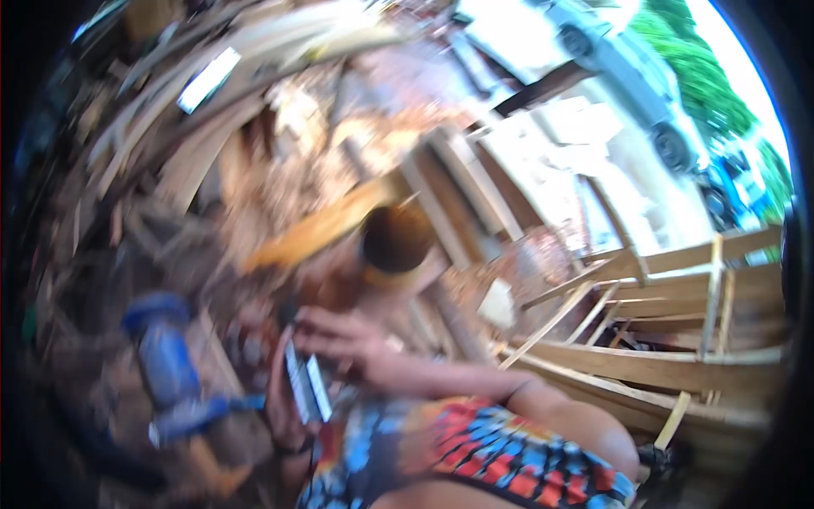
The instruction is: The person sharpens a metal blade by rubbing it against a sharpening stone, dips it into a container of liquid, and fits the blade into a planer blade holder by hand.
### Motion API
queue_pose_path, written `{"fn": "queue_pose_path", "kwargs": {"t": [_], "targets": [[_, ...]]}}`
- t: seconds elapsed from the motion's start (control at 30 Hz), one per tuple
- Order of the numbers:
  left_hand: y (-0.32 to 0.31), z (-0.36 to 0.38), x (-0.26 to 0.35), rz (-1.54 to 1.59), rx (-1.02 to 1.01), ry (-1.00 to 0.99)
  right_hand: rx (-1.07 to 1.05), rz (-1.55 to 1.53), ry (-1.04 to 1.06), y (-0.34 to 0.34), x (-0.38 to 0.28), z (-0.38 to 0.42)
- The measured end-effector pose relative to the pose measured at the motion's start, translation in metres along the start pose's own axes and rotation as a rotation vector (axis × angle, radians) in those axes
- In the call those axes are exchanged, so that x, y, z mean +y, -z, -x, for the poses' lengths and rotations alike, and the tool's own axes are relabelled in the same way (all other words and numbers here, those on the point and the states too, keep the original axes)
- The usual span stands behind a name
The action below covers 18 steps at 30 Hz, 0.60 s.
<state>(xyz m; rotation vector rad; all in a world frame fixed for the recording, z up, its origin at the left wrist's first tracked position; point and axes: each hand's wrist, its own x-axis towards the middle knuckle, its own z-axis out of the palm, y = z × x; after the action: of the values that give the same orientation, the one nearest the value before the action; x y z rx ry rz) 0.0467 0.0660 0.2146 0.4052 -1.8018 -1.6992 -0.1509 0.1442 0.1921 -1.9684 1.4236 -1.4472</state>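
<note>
The view is tilted and smeared by motion. My left hand (pixel 282 394) is wrapped round the side of a dark flat object with bright strips (pixel 310 386), low and left of the middle. I cannot make out its exact kind. My right hand (pixel 343 339) reaches in from the right, fingers stretched out over the object's upper end; whether they touch it is blurred. Tie-dye cloth (pixel 483 450) in red, blue and black covers my body below the arm. Just beyond the hands is a dark rounded shape with a brown edge (pixel 394 240), too blurred to name.
A blue metal machine part (pixel 170 360) stands on the left. Planks (pixel 475 191) and wood scraps lie ahead, with more boards (pixel 254 51) piled at upper left. A wooden slatted frame (pixel 644 356) stands on the right. A grey vehicle (pixel 623 72) is parked farther off.
</note>
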Motion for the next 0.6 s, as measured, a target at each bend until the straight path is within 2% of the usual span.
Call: {"fn": "queue_pose_path", "kwargs": {"t": [0.03, 0.1, 0.13, 0.27, 0.6], "targets": [[0.002, 0.005, -0.007, -0.054, -0.010, -0.049, 0.064, -0.026, 0.056, -0.014, 0.013, 0.007], [0.005, 0.007, -0.022, -0.113, -0.026, -0.183, 0.051, 0.094, 0.036, -0.007, 0.000, 0.007], [-0.015, -0.002, -0.002, -0.047, -0.036, -0.241, 0.045, 0.113, 0.041, -0.006, -0.003, 0.006], [-0.004, 0.018, -0.027, -0.204, 0.177, -0.206, 0.063, 0.092, 0.043, -0.012, -0.001, 0.001], [-0.019, -0.015, -0.031, -0.219, 0.192, -0.160, 0.128, 0.139, 0.090, -0.016, 0.003, 0.006]]}}
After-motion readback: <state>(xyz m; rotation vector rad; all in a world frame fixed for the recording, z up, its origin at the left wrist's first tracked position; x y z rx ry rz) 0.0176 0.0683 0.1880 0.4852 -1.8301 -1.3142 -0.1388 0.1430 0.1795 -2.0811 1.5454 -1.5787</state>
